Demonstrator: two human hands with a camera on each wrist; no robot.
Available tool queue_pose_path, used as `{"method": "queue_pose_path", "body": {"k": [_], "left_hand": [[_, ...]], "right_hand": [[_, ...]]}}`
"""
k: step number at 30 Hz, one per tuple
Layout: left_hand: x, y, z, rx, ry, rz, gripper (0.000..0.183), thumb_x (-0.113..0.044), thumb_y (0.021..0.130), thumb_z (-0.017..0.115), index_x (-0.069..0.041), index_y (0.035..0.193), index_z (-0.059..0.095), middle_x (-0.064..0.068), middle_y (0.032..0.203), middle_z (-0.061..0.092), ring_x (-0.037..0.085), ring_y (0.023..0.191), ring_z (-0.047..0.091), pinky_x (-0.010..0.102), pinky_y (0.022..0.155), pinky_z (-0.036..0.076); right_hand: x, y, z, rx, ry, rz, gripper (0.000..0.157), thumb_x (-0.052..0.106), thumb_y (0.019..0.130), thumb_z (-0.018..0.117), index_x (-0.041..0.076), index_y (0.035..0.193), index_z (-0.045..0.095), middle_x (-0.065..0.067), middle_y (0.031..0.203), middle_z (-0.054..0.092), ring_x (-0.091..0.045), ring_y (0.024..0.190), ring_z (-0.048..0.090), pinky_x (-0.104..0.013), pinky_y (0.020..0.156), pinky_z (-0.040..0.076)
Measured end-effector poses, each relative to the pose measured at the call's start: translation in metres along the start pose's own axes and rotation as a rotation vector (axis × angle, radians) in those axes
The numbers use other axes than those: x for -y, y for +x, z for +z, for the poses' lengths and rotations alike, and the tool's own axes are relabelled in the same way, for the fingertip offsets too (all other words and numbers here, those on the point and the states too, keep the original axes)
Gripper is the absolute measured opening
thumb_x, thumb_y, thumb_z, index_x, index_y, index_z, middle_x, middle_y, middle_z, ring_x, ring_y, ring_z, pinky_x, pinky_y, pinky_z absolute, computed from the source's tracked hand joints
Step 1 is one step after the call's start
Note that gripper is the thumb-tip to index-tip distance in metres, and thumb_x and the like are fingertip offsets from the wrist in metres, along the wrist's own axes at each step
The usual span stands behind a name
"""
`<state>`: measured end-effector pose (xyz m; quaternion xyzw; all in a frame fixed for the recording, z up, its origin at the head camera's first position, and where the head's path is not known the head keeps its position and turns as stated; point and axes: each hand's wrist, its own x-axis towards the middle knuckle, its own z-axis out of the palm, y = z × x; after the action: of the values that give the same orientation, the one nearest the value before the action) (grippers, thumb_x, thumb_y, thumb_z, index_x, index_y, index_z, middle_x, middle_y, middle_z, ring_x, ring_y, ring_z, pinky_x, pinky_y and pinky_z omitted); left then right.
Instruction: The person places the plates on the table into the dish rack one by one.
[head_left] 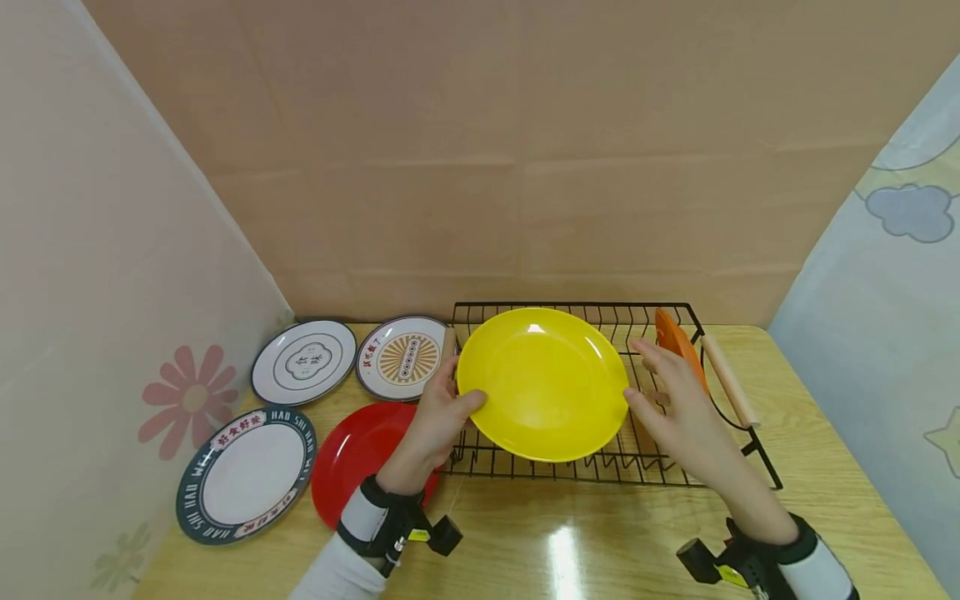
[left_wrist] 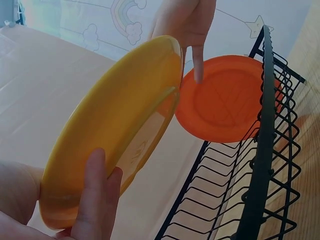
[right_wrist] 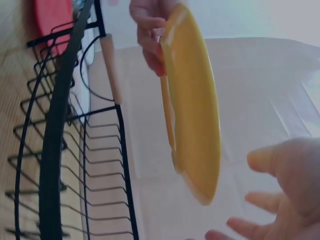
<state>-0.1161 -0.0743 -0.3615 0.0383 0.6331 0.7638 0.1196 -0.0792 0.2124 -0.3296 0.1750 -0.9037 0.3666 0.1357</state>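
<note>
My left hand (head_left: 441, 414) grips a yellow plate (head_left: 542, 385) by its left rim, thumb on the front and fingers behind it. In the left wrist view, the fingers (left_wrist: 90, 195) spread across the plate's underside (left_wrist: 117, 115). The plate is held up over a black wire dish rack (head_left: 517, 467). By the plate's right edge is my right hand (head_left: 686, 417), its fingers spread; the right wrist view shows a gap between those fingers (right_wrist: 260, 202) and the plate (right_wrist: 195, 110). An orange plate (head_left: 678, 346) stands upright in the rack's right end, partly behind the right hand.
Left of the rack lie a red plate (head_left: 352, 458), a dark-rimmed white plate (head_left: 251, 479) and two smaller white plates with printed centres (head_left: 303, 362). The rack has wooden handles (head_left: 729, 379) at its ends. A brown-covered wall (head_left: 525, 167) rises behind the wooden table (head_left: 510, 533).
</note>
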Motion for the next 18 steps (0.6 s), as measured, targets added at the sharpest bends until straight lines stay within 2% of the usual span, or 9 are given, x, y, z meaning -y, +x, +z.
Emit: {"method": "queue_pose_path", "body": {"k": [2,3,5,9,12,18], "left_hand": [[0.0,0.0,0.0,-0.003,0.003,-0.003,0.056,0.004,0.082,0.055,-0.01,0.133,0.037,0.02,0.112,0.06,0.023,0.083,0.068,0.039,0.069,0.055],[0.001,-0.001,0.0,-0.004,0.006,-0.004,0.055,0.004,0.082,0.055,-0.01,0.133,0.037,0.02,0.111,0.06,0.023,0.082,0.068,0.039,0.069,0.055],[0.001,-0.001,-0.001,-0.004,0.009,-0.005,0.055,0.003,0.082,0.055,-0.01,0.133,0.037,0.02,0.11,0.061,0.024,0.081,0.068,0.039,0.068,0.056],[0.002,-0.002,-0.001,0.003,0.004,-0.003,0.056,0.003,0.082,0.055,-0.01,0.133,0.036,0.02,0.111,0.061,0.024,0.082,0.068,0.04,0.068,0.055],[0.003,-0.003,-0.002,0.008,-0.001,-0.004,0.056,0.003,0.082,0.055,-0.01,0.133,0.035,0.02,0.112,0.061,0.024,0.082,0.068,0.04,0.069,0.055],[0.006,-0.004,0.001,0.01,-0.011,-0.006,0.058,0.003,0.082,0.055,-0.01,0.135,0.034,0.021,0.113,0.06,0.023,0.083,0.068,0.039,0.071,0.055]], "right_hand": [[0.0,0.001,0.002,0.027,0.045,0.071,0.061,0.011,0.091,0.056,0.009,0.145,0.027,-0.024,0.138,0.031,-0.043,0.114,0.045,-0.051,0.078,0.05],[-0.001,0.001,0.003,0.042,0.058,0.11,0.061,0.014,0.093,0.054,0.009,0.146,0.025,-0.025,0.139,0.031,-0.045,0.114,0.045,-0.051,0.078,0.05],[-0.002,0.001,0.005,0.084,0.109,0.189,0.062,0.021,0.095,0.051,0.01,0.147,0.021,-0.024,0.142,0.028,-0.045,0.116,0.046,-0.046,0.078,0.052],[-0.003,0.001,0.011,0.158,0.284,0.322,0.067,0.03,0.096,0.047,0.01,0.149,0.011,-0.021,0.148,0.02,-0.041,0.12,0.045,-0.033,0.078,0.054],[-0.005,0.002,0.015,0.178,0.392,0.371,0.069,0.031,0.096,0.046,0.01,0.149,0.007,-0.02,0.148,0.019,-0.039,0.116,0.047,-0.029,0.075,0.054],[-0.011,0.001,0.018,0.184,0.416,0.427,0.069,0.036,0.096,0.045,0.012,0.149,0.008,-0.021,0.146,0.021,-0.038,0.113,0.051,-0.031,0.073,0.055]]}}
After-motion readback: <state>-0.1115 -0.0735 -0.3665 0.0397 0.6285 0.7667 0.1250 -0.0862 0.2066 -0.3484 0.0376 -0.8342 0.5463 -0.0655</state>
